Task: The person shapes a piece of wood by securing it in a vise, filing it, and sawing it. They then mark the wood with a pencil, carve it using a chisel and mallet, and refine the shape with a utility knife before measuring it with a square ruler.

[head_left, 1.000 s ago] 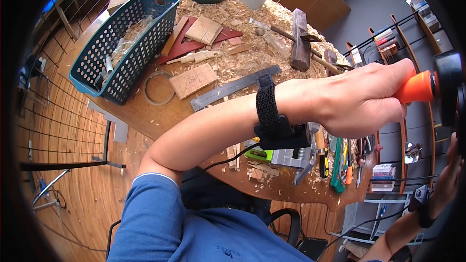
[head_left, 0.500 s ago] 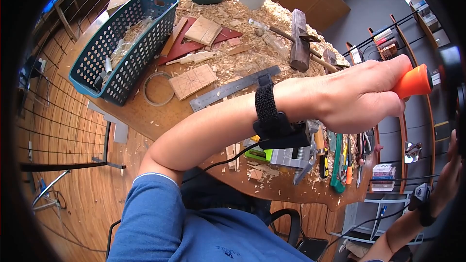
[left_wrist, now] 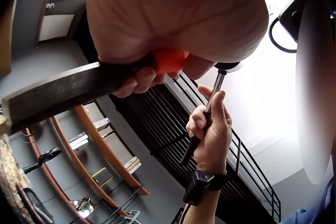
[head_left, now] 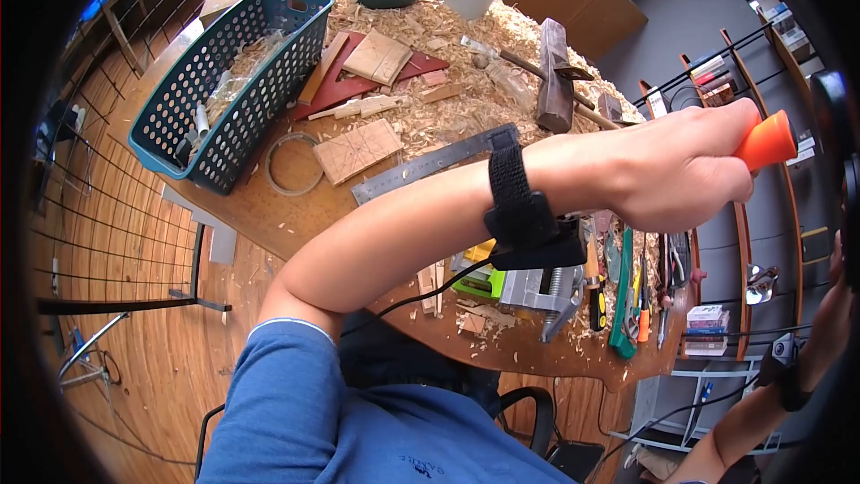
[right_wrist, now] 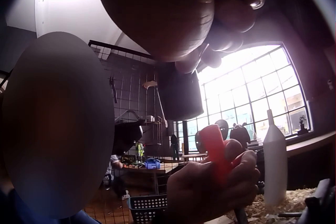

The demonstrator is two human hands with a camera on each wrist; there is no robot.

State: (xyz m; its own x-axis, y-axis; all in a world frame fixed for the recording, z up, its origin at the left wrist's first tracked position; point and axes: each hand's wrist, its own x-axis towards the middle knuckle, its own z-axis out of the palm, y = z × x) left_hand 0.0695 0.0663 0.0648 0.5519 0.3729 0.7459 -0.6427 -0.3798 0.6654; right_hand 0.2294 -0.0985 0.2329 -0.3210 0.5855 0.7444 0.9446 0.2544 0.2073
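Observation:
My left hand (head_left: 676, 166) grips a chisel by its orange handle (head_left: 770, 142), the handle's end sticking out past the fist. In the left wrist view the wide dark chisel blade (left_wrist: 58, 95) points left, its tip right beside a pale wooden edge and shavings. My right hand (left_wrist: 212, 140) holds a hammer by its dark grip (left_wrist: 190, 150), below a shiny metal shaft (left_wrist: 216, 90). Its black, round head (right_wrist: 181, 95) hangs over the orange handle in the right wrist view, with a gap between. At the head view's right edge, the right hand is partly cut off.
Shavings cover the bench (head_left: 269, 215). On it lie a teal basket (head_left: 242, 108), a steel ruler (head_left: 430, 161), wood blocks (head_left: 358, 151), a wooden plane (head_left: 555, 81), a vise (head_left: 542, 291) and a green-handled tool (head_left: 620, 305). A white bottle (right_wrist: 274, 166) stands behind.
The hammer head was close against the chisel handle a second ago and has since drawn away to the right. My left hand has shifted slightly, still gripping the chisel.

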